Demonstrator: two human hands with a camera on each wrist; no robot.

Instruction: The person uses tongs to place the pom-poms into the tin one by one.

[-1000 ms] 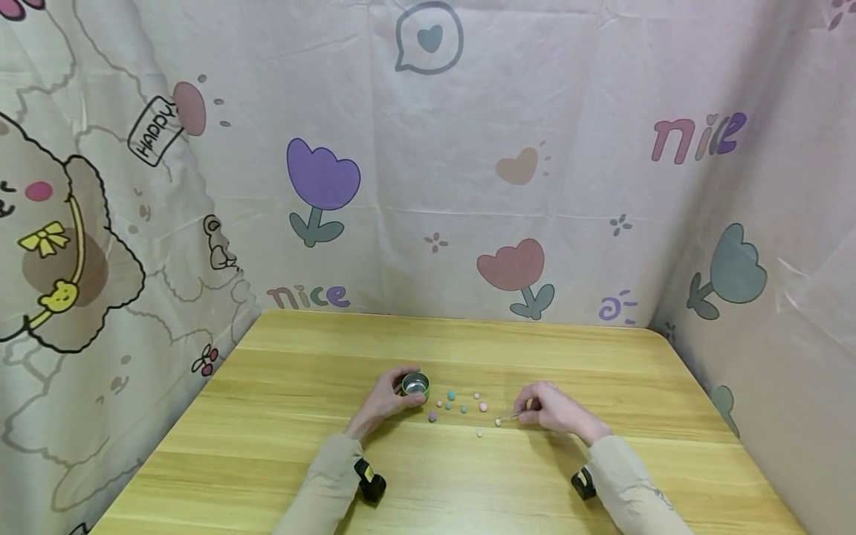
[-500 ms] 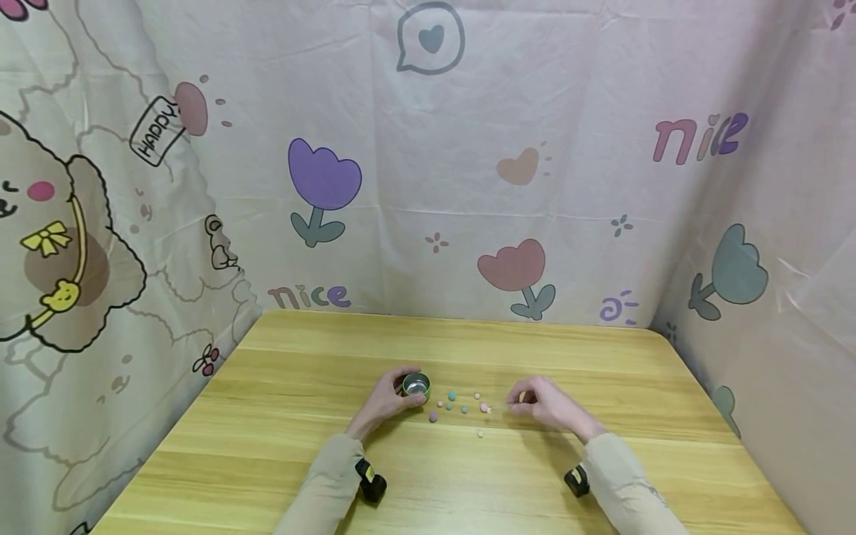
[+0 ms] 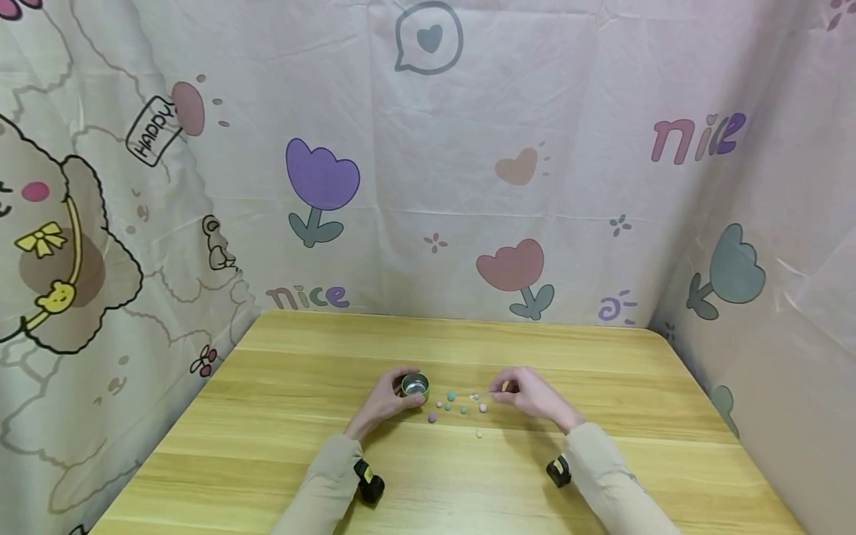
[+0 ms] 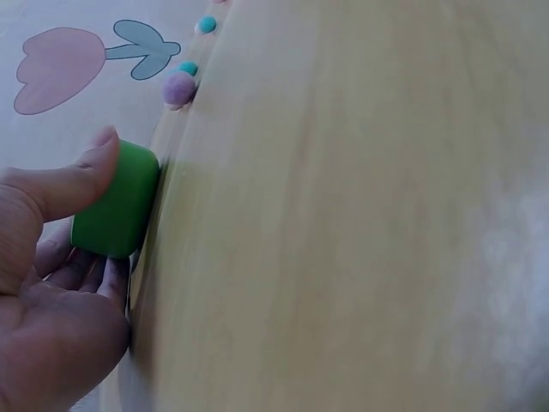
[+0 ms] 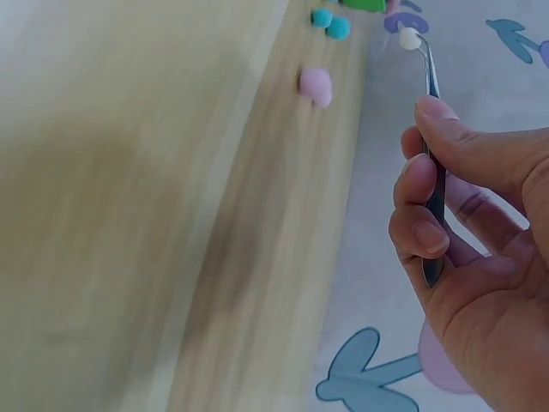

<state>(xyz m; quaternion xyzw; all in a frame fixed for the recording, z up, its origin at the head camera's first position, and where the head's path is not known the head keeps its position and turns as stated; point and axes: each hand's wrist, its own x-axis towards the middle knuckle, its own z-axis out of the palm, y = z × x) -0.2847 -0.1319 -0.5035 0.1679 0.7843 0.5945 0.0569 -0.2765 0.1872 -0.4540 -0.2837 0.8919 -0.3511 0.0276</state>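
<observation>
Thumb and fingers of the right hand (image 3: 530, 394) are closed round the tweezers (image 5: 436, 197) with no slack, the lower fingers curled beneath. The tweezers aim toward 9 o'clock in the head view, a white ball (image 5: 410, 39) at their tips. That hand hovers palm inward, its forearm running back toward 5 o'clock.

The left hand (image 3: 386, 397) grips the small green tin (image 4: 124, 202), thumb on its near side and fingers wrapped behind, spread only as wide as the tin. The tin stands upright, mouth up; that forearm runs toward 7 o'clock.

From the tin, a purple ball (image 3: 432, 417) lies close at 5 o'clock, blue balls (image 3: 451, 397) and a pink ball (image 3: 483, 408) between 3 and 4, and a pale ball (image 3: 478, 435) at 4. All rest on the wooden tabletop (image 3: 428, 483), before a printed curtain (image 3: 428, 134) at 12.
</observation>
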